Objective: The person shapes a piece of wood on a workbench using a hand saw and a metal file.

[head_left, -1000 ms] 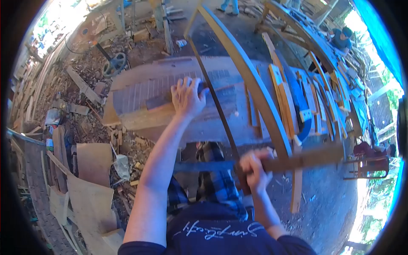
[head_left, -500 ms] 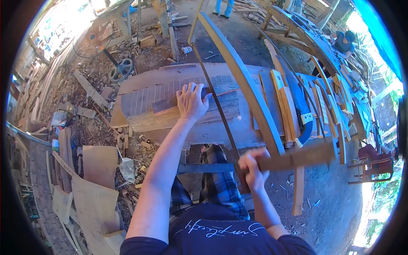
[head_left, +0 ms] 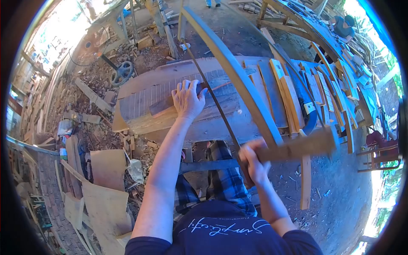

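My right hand [head_left: 256,162] is closed round the lower end of a large wooden frame saw [head_left: 233,59]. Its narrow blade [head_left: 213,92] runs away from me at a slant, just right of my left hand, across a dark wood piece [head_left: 162,107]. My left hand [head_left: 187,100] presses down on that piece, fingers curled over it and thumb close to the blade. Beneath lies a worn workbench [head_left: 170,135] topped with a board scored with parallel lines [head_left: 138,105]. How deep the blade sits in the wood cannot be made out.
Cut wood strips [head_left: 285,100] lie on the bench's right side. A wheel-shaped metal part [head_left: 122,73] rests among chips at left, near bent sheets [head_left: 106,170]. Another person [head_left: 342,29] is at the far right; someone's feet [head_left: 213,4] show at the back.
The view has shifted slightly. My right hand and the saw have moved a little forward, away from my body. My left hand stays on the wood piece.
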Tool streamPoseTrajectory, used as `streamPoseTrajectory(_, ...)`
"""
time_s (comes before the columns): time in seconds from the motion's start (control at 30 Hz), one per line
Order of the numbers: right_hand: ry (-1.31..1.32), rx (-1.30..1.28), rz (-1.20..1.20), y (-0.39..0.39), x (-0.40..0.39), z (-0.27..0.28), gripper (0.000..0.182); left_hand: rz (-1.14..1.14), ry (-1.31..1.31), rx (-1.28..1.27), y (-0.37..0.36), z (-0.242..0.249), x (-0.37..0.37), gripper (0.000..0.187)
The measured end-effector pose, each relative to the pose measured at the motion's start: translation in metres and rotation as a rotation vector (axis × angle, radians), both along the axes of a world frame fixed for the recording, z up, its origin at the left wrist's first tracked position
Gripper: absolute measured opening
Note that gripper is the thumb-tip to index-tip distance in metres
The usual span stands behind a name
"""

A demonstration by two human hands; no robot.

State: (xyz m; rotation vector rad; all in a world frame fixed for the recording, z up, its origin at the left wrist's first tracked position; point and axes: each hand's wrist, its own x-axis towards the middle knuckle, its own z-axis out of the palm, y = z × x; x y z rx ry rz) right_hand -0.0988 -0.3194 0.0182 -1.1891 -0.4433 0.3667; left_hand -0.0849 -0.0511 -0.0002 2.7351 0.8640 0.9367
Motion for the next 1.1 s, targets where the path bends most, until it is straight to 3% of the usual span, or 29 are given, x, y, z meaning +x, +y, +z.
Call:
streamPoseTrajectory(0.07,-0.089,0.063,0.043,-0.031,-0.014,0.007,0.011,-0.007,0.001,-0.005,0.002,0.000,-0.002,0.032)
streamPoseTrajectory(0.17,0.018,0.080,0.045,-0.022,-0.010,0.019,0.012,-0.063,0.015,0.048,0.001,0.001,-0.004,0.032)
streamPoseTrajectory(0.3,0.020,0.078,-0.043,0.074,0.038,0.013,0.017,-0.069,-0.002,0.047,0.002,0.001,-0.002,0.032)
streamPoseTrajectory(0.37,-0.005,0.098,-0.051,0.085,0.044,0.016,0.018,-0.052,0.004,0.047,0.004,0.004,-0.004,0.033)
streamPoseTrajectory(0.53,0.114,0.183,-0.001,0.004,-0.002,0.009,0.013,-0.050,0.002,0.014,0.002,0.003,-0.004,0.033)
streamPoseTrajectory(0.63,0.011,0.190,-0.007,-0.012,-0.013,0.008,0.013,-0.103,0.021,0.028,0.001,0.006,-0.007,0.033)
streamPoseTrajectory(0.7,0.018,0.213,0.087,0.001,-0.007,0.013,0.012,-0.099,0.015,0.041,0.002,0.004,-0.007,0.033)
streamPoseTrajectory(0.8,-0.006,0.093,-0.076,0.074,0.023,0.005,0.011,-0.117,-0.009,0.056,0.002,0.004,-0.006,0.034)
streamPoseTrajectory(0.9,-0.136,0.011,-0.050,0.093,0.038,0.012,0.018,-0.103,-0.010,0.045,0.003,0.007,-0.007,0.033)
streamPoseTrajectory(1.0,0.043,-0.048,-0.056,0.045,0.006,0.008,0.019,-0.087,-0.005,0.020,0.002,0.007,-0.007,0.033)
streamPoseTrajectory(1.1,0.063,0.058,0.026,-0.008,-0.023,0.014,0.016,-0.081,-0.027,-0.005,0.000,0.007,-0.007,0.033)
